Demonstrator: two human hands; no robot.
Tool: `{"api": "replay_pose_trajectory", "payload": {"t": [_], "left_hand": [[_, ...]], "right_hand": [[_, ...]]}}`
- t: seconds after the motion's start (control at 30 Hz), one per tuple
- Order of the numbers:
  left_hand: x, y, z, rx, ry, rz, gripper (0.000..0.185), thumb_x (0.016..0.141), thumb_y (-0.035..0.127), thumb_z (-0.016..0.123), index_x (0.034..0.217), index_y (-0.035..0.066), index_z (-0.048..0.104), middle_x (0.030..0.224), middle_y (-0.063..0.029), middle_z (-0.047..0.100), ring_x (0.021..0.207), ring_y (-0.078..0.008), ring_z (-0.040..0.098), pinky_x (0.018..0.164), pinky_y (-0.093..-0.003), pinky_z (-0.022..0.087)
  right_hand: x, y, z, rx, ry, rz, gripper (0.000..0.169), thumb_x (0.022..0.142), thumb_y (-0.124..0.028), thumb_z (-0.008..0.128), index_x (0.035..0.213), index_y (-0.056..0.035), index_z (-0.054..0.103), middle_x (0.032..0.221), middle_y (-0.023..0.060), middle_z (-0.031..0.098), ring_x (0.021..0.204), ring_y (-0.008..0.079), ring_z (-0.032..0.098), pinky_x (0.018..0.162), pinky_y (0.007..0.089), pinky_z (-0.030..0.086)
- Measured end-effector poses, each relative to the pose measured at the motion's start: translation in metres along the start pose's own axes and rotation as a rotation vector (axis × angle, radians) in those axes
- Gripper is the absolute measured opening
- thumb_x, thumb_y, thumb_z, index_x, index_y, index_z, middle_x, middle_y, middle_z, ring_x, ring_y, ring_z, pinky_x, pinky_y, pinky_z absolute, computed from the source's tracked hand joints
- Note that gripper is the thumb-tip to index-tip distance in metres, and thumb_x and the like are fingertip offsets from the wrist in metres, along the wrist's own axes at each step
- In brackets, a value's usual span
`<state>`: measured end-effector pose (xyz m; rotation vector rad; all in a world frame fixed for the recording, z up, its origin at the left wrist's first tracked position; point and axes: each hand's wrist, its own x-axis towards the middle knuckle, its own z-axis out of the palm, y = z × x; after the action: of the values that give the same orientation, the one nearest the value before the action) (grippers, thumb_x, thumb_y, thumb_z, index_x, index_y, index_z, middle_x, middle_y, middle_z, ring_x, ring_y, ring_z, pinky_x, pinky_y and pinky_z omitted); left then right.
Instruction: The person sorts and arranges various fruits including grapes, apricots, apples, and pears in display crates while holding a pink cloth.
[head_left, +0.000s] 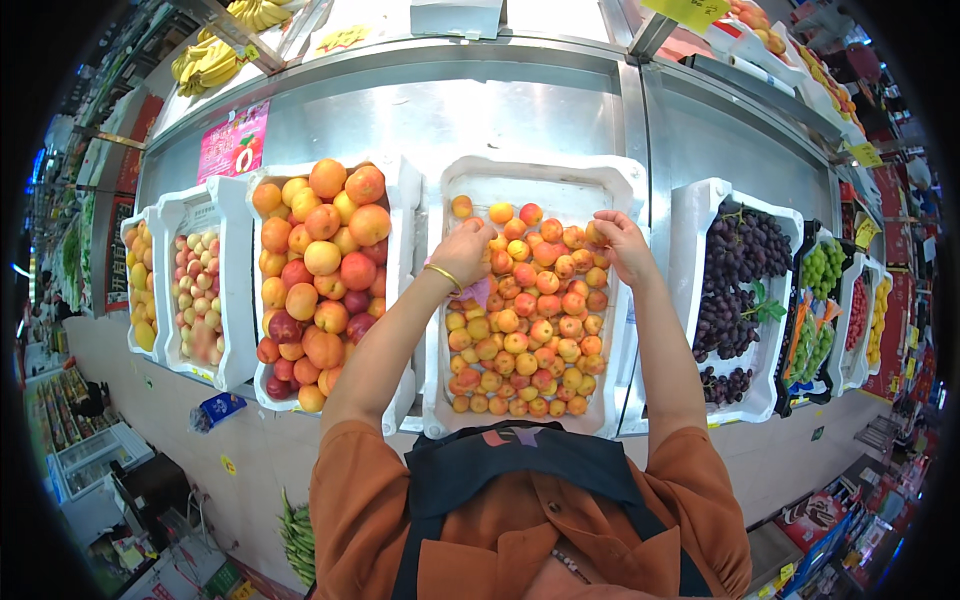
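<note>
Before me is a white foam crate (630, 176) with many small red-and-yellow fruits (526, 304) spread over its floor. The bare part of its floor shows at the far end. My left hand (463, 253) is over the crate's left side, with a crumpled pink cloth (476, 291) gripped under the palm. Its fingertips are close to the fruits, and whether they also pinch one is hidden. At the far right part of the pile, my right hand (626, 246) has thumb and fingers around one small fruit (595, 235).
On the left stand foam crates of larger peach-like fruits (322, 257) and small pale-red fruits (196, 281). Dark grapes (739, 259) fill a crate on the right, beyond a metal divider (658, 150). Bananas (206, 66) lie on the upper shelf. A steel counter surface (450, 112) runs behind the crates.
</note>
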<state>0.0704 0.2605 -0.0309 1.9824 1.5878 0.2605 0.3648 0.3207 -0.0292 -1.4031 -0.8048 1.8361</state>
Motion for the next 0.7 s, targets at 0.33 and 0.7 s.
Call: {"api": "replay_pose_trajectory", "payload": {"t": [0.33,0.7], "left_hand": [[0.06,0.001,-0.04,0.489,-0.102,-0.175,0.023,0.083,0.014,0.056,0.1,0.01,0.071,0.105,-0.0126,0.067,0.096,-0.0282,0.066,0.079,-0.039,0.053],[0.086,-0.006,-0.008,0.631,-0.124,-0.25,0.02,0.079,0.014,0.064,0.096,0.007,0.072,0.11,-0.0132,0.066,0.097,-0.0277,0.067,0.078,-0.0369,0.054]], "right_hand": [[-0.026,0.014,-0.01,-0.899,0.24,-0.352,0.043,0.08,-0.015,0.065,0.119,0.0001,0.055,0.104,0.0156,0.065,0.094,0.0267,0.064,0.083,0.0349,0.05],[-0.05,0.017,-0.013,-1.004,0.273,-0.371,0.038,0.08,-0.017,0.066,0.113,-0.0011,0.059,0.105,0.0148,0.063,0.089,0.0271,0.063,0.081,0.0364,0.05]]}}
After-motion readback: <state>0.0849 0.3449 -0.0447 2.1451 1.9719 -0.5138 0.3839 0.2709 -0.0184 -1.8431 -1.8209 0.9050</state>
